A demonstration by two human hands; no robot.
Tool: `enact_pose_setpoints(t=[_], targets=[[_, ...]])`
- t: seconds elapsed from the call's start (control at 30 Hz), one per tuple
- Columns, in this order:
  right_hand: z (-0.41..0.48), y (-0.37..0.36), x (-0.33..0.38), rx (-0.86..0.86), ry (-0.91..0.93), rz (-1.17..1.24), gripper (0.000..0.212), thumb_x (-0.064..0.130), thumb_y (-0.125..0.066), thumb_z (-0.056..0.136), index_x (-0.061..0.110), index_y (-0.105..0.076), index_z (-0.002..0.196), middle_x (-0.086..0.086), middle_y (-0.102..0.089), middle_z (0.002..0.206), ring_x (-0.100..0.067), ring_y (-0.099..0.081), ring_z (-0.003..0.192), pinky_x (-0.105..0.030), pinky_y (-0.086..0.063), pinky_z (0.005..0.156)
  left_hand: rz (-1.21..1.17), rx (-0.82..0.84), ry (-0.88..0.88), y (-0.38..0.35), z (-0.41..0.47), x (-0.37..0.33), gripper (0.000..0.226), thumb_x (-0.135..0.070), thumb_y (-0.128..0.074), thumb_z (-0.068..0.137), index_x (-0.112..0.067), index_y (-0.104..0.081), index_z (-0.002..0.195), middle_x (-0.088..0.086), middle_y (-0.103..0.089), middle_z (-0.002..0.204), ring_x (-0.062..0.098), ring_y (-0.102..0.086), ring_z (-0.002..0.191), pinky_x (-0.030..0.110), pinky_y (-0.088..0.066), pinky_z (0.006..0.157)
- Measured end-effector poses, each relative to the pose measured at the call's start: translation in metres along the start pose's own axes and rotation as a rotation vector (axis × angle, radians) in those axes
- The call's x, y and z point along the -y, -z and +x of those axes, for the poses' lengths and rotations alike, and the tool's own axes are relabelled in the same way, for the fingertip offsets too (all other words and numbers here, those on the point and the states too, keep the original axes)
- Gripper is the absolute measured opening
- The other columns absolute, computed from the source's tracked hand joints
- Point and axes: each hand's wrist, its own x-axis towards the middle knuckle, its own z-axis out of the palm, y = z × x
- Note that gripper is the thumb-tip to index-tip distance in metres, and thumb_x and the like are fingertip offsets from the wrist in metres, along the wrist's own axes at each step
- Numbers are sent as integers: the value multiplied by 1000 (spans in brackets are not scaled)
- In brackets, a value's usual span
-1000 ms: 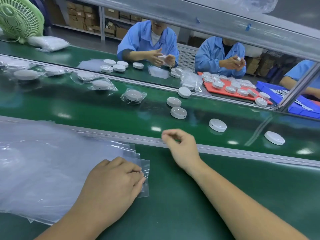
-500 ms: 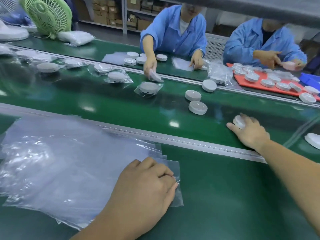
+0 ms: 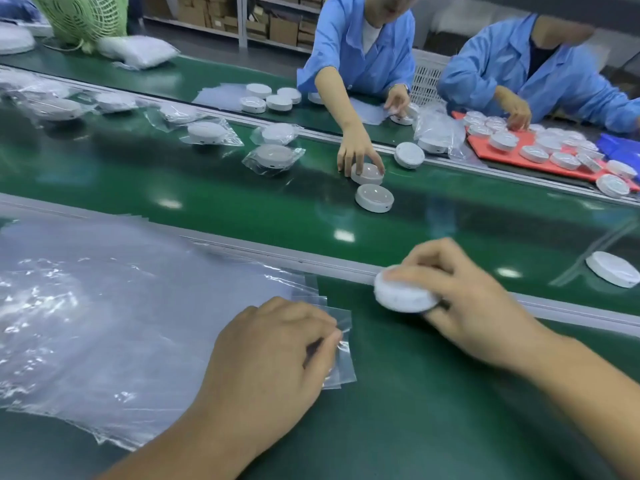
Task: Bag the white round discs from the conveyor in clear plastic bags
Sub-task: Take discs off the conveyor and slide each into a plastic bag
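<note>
My right hand (image 3: 460,299) grips a white round disc (image 3: 401,296) just above the near green table, by the metal rail. My left hand (image 3: 273,358) lies on the right edge of a stack of clear plastic bags (image 3: 104,323), thumb and fingertips pinching the top bag's corner. On the conveyor belt (image 3: 207,192) beyond the rail lie more loose discs: one in the middle (image 3: 374,197) and one at the far right (image 3: 613,273). Several bagged discs, such as one (image 3: 273,159), lie further left on the belt.
Across the belt two people in blue coats work; one person's hand (image 3: 358,155) rests on a disc on the belt. A red tray (image 3: 485,152) holds many discs at the right. A green fan (image 3: 83,15) stands at the far left.
My right hand reached out onto the belt, took a disc and brought it back over the rail toward the bags. My left hand stayed on the bag stack. The person opposite reached onto the belt.
</note>
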Motion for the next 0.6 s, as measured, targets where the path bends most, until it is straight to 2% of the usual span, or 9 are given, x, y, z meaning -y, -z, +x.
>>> enact_pose_setpoints(t=[0.07, 0.1, 0.2, 0.23, 0.3, 0.37, 0.43, 0.53, 0.6], targets=[[-8, -9, 22, 20, 190, -177, 53, 15, -54, 86, 42, -63, 131, 8, -58, 127, -18, -54, 117, -29, -38, 99, -44, -29, 61, 2, 0, -1, 26, -50, -49, 92, -44, -73, 88, -36, -65, 95, -5, -58, 91, 19, -51, 69], [-10, -14, 30, -13, 224, -202, 52, 12, -55, 86, 39, -66, 130, 8, -62, 128, -21, -55, 116, -32, -37, 97, -63, -40, 85, 3, 1, -2, 23, -51, -50, 91, -45, -73, 89, -38, -65, 96, -6, -57, 94, 18, -51, 70], [-12, -30, 46, -156, 170, 49, 52, -7, -72, 82, 27, -75, 122, 8, -70, 127, -23, -65, 108, -34, -50, 93, -159, -55, 123, 5, 0, -2, 23, -55, -51, 90, -48, -72, 95, -44, -62, 102, -11, -58, 98, 22, -53, 75], [-13, -33, 50, -217, 128, 149, 48, -3, -76, 82, 27, -74, 119, 12, -71, 125, -18, -67, 108, -31, -52, 93, -206, -55, 120, 6, -1, -2, 25, -58, -50, 90, -48, -72, 98, -44, -61, 104, -12, -58, 99, 23, -54, 78], [-15, -37, 57, -358, 48, 308, 32, 17, -82, 84, 29, -70, 111, 17, -71, 120, -5, -69, 105, -21, -54, 91, -315, -24, 93, 8, -2, -4, 34, -68, -54, 84, -51, -69, 109, -44, -61, 108, -13, -60, 100, 20, -53, 83], [-18, -40, 63, -464, 6, 423, 27, 27, -84, 82, 27, -68, 104, 17, -72, 115, -5, -71, 101, -18, -54, 87, -360, 25, 59, 9, -4, -7, 51, -75, -64, 73, -58, -57, 121, -46, -59, 112, -15, -60, 103, 12, -49, 85], [-19, -42, 67, -492, 0, 473, 31, 25, -88, 80, 26, -70, 105, 15, -73, 114, -9, -73, 100, -19, -55, 86, -308, 43, 39, 7, -5, -8, 60, -76, -66, 70, -61, -49, 126, -46, -57, 113, -15, -60, 102, 14, -50, 85], [-19, -44, 71, -500, 4, 498, 34, 19, -91, 77, 22, -72, 106, 11, -75, 114, -12, -74, 99, -22, -56, 87, -215, 27, 19, 3, -6, -6, 58, -71, -64, 74, -57, -49, 129, -44, -56, 115, -16, -59, 98, 13, -51, 82], [-17, -45, 76, -526, -19, 565, 33, 23, -90, 77, 19, -74, 105, 10, -76, 112, -12, -75, 98, -21, -56, 87, -319, 55, 17, 4, -7, -5, 59, -59, -72, 78, -59, -47, 131, -42, -57, 115, -15, -62, 92, 12, -51, 78]])
